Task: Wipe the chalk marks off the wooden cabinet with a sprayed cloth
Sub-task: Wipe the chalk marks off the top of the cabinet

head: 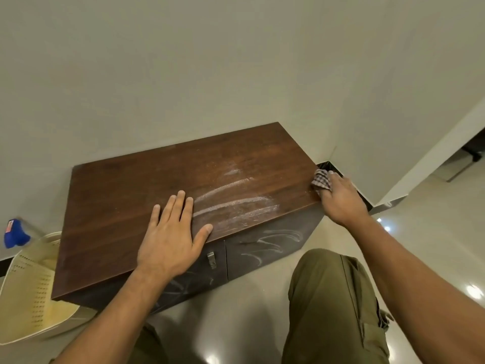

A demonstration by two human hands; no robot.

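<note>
Low against a plain pale wall: rectangular wooden cabinet (pixel 162 203), dark brown, grain running lengthwise, top smooth and faintly glossy. Across the top toward 3 o'clock, long smeared chalk marks (pixel 236 200), white and powdery; more curved chalk strokes (pixel 273 245) on the darker door fronts below, beside a small metal latch (pixel 211 258). Left hand (pixel 172 237) pressed flat on the top near the front edge, fingers spread, palm down, gripping nothing. Right hand (pixel 341 198) at the cabinet's 3 o'clock end, fingers closed around a bunched checked cloth (pixel 321 179), woven, brown and white, pressed onto the top's right edge. At 9 o'clock on the floor, a cream perforated plastic basket (pixel 29 290) touching the cabinet's left end, with a blue spray trigger head (pixel 14 233) just above it, blurred. At 6 o'clock, knees in olive trousers (pixel 333 306) over shiny pale floor tiles (pixel 433 232) carrying light reflections.
</note>
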